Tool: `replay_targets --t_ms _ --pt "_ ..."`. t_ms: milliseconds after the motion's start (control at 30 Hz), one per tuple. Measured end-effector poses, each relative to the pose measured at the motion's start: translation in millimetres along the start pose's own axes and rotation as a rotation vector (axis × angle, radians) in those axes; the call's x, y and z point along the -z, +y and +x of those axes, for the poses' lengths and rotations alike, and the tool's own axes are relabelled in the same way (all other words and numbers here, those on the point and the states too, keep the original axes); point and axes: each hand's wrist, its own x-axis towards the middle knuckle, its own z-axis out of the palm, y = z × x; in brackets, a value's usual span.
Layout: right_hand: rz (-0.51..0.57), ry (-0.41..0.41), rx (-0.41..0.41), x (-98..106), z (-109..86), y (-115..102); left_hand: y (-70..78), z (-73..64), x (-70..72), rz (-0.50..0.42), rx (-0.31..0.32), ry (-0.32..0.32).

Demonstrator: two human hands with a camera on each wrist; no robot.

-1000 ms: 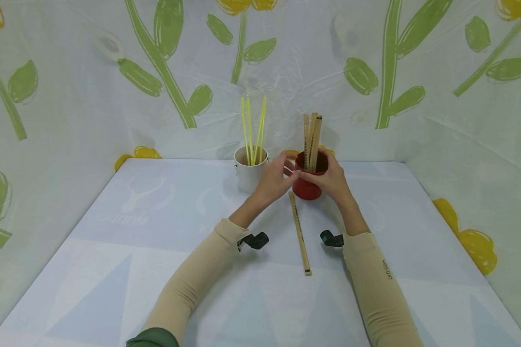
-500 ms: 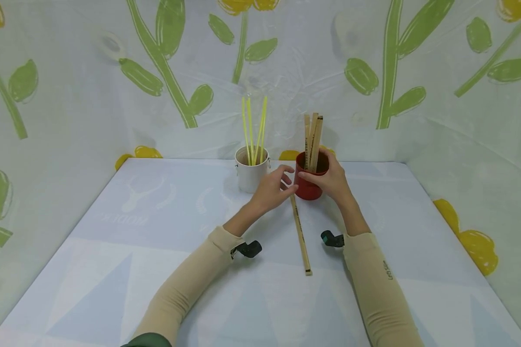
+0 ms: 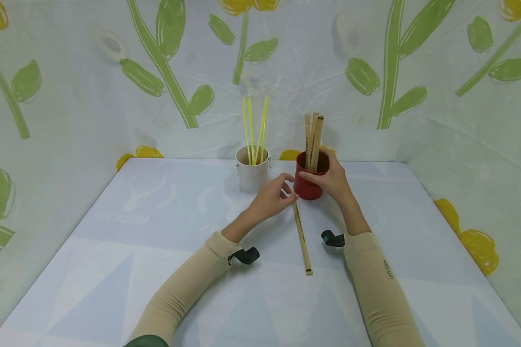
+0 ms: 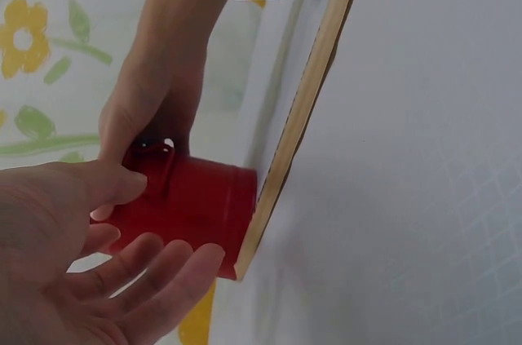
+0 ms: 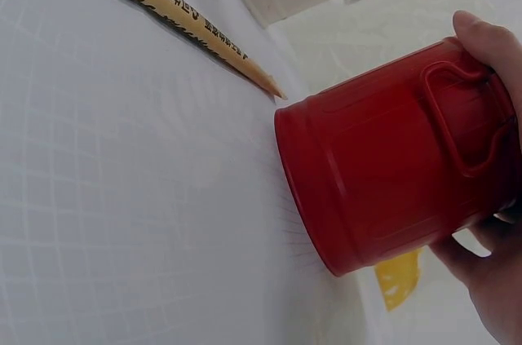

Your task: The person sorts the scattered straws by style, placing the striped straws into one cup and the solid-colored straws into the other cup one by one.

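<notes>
My right hand (image 3: 335,182) grips the red metal cup (image 3: 309,188) near its rim, thumb in front. The cup has a wire side handle and stands upright, with several brown paper-wrapped sticks (image 3: 314,137) in it. My left hand (image 3: 271,196) is just left of the cup with fingers loosely bent and nothing in them. In the left wrist view its fingers (image 4: 167,276) overlap the cup; touching I cannot tell. One more wrapped stick (image 3: 303,236), printed with black characters like a chopstick sleeve, lies on the table, its far end by the cup's base.
Left of the red cup stands a white metal bucket (image 3: 253,178) with several thin yellow-green sticks (image 3: 255,127) in it. Both are near the back edge of the pale table (image 3: 156,270). A flower-printed sheet (image 3: 304,58) hangs behind and at both sides.
My left hand has come away from the red cup's rim and moved down and slightly left. The right hand still holds the cup in the same place.
</notes>
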Motion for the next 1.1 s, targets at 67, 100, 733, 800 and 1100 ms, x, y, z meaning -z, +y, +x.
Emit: replay_targets --t_ms 67,100,733,800,1100 --pt "0.003 0.000 -0.002 0.0 0.0 0.3 -0.6 -0.9 -0.4 0.004 0.004 -0.008" --pt "0.004 0.001 -0.003 0.0 0.0 0.3 -0.4 -1.7 -0.1 0.000 0.011 -0.017" --pt "-0.004 0.001 0.004 -0.8 1.1 3.3 5.4 -11.4 -2.3 -0.016 0.206 -0.347" --pt "-0.002 -0.001 0.002 -0.8 0.7 3.6 5.5 -12.0 -3.5 -0.011 0.228 -0.367" --pt "0.003 -0.002 -0.020 -0.6 0.4 3.4 6.0 -12.9 -9.3 0.002 0.252 -0.411"
